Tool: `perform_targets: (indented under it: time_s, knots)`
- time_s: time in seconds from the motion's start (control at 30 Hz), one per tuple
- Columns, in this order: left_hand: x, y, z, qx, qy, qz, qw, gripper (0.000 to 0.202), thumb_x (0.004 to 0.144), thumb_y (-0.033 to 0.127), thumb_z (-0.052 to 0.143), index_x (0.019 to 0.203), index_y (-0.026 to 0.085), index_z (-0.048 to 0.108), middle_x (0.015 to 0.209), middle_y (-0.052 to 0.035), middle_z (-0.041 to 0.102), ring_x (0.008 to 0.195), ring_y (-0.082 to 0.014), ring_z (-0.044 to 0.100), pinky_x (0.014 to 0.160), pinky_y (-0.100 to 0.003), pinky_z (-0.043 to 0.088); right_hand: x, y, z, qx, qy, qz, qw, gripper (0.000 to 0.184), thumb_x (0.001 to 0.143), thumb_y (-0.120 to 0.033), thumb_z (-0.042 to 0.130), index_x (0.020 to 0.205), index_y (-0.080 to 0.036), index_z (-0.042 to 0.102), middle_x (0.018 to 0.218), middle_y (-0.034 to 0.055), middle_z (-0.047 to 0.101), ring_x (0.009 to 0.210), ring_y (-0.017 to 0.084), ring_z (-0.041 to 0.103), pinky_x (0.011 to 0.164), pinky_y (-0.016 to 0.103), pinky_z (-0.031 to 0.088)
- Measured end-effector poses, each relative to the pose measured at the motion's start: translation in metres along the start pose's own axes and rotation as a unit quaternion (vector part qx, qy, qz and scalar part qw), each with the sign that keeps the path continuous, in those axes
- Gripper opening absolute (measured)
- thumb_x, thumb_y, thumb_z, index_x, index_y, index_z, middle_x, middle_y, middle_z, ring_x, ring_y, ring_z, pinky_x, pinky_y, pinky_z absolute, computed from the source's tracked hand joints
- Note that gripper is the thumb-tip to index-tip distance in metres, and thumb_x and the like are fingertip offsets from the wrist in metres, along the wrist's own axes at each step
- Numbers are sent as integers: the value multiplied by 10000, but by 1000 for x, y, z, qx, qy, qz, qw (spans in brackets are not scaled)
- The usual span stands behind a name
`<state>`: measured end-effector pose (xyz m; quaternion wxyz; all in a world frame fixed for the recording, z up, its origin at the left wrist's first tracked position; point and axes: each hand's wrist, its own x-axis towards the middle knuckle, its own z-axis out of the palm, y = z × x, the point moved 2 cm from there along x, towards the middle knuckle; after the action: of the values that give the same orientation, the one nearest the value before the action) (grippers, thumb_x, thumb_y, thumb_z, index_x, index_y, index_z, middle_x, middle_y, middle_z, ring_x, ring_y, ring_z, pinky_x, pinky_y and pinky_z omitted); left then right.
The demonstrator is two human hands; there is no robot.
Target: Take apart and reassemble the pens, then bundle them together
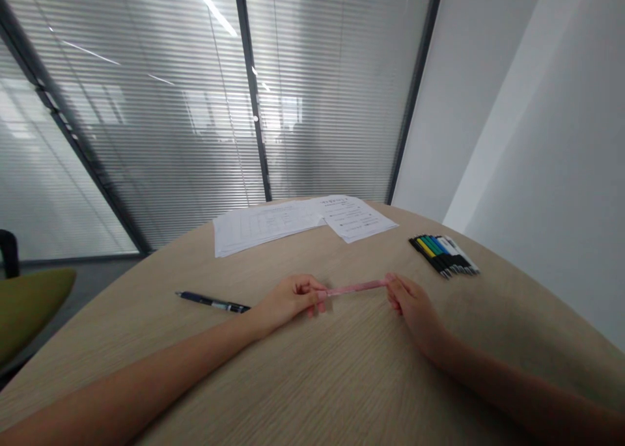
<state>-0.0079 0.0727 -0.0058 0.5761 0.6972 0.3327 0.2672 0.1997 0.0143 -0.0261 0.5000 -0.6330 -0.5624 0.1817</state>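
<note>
A thin pink pen (pixel 355 288) lies level just above the wooden table (pixel 312 374), held at both ends. My left hand (pixel 291 301) pinches its left end with curled fingers. My right hand (pixel 413 304) grips the right end, fingers closed round it. A dark blue pen (pixel 213 301) lies on the table to the left of my left hand, apart from it.
A row of several pens (pixel 443 254) with coloured barrels lies at the right. Printed paper sheets (pixel 297 221) are spread at the far edge. An olive-green chair (pixel 27 303) stands at the left. Glass walls with blinds are behind.
</note>
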Motion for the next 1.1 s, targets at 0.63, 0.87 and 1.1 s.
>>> perform_targets:
  time_s: [0.63, 0.87, 1.1]
  knots:
    - [2, 4, -9, -51, -100, -39, 993, 234, 711, 335, 559, 696, 106, 605, 517, -19, 593, 352, -45, 420, 351, -145, 295, -14, -13, -3, -36, 8, -21, 999, 344, 773, -447, 262, 525, -217, 323, 500, -16, 363, 487, 137, 382, 488, 261, 311]
    - [2, 3, -9, -123, -49, -56, 990, 279, 720, 376, 534, 626, 114, 553, 367, 21, 499, 292, -61, 388, 297, -158, 280, -21, -21, -4, -51, 2, -119, 992, 304, 808, -380, 280, 564, -207, 330, 527, -23, 365, 496, 120, 383, 485, 234, 318]
    - [5, 3, -11, -135, -15, -18, 991, 352, 613, 330, 665, 870, 121, 547, 544, 15, 587, 439, -59, 468, 431, -171, 331, -13, -13, -2, -12, 9, -46, 999, 338, 794, -422, 278, 538, -210, 336, 522, -16, 374, 510, 135, 393, 521, 264, 325]
